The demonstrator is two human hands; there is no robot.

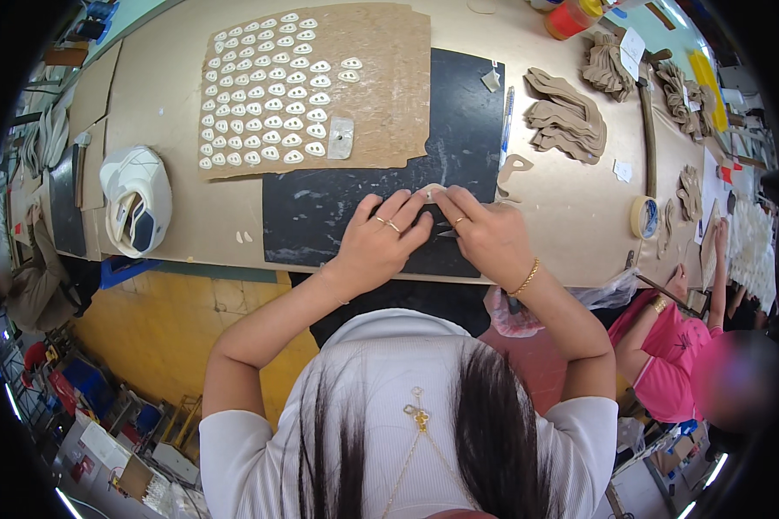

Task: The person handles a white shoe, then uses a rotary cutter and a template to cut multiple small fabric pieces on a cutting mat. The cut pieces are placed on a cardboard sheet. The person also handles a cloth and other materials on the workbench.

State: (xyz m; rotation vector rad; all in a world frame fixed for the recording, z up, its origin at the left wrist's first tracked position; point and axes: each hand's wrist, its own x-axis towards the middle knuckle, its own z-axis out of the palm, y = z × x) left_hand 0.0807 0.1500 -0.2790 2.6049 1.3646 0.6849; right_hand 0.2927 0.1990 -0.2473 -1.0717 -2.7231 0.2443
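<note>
My left hand [376, 238] and my right hand [493, 238] meet over a black mat [337, 208] at the table's near edge. Their fingertips pinch a small beige piece [433, 192], mostly covered by the fingers. Pointed metal tips [447, 233], like scissor blades, show beside my right palm; whether that hand holds them I cannot tell. Beyond my hands, a brown cardboard sheet [381, 95] carries rows of small white pieces [273, 105], each with two dark dots. A beige cut-out [514, 166] lies past my right hand, near a blue pen [507, 121].
Stacked beige cut-outs [567, 117] lie at the far right, near a tape roll [643, 217] and a wooden-handled tool [649, 143]. A white shoe [137, 201] stands at the left. A co-worker in pink [671, 346] is at the right; another person [39, 268] is at the left.
</note>
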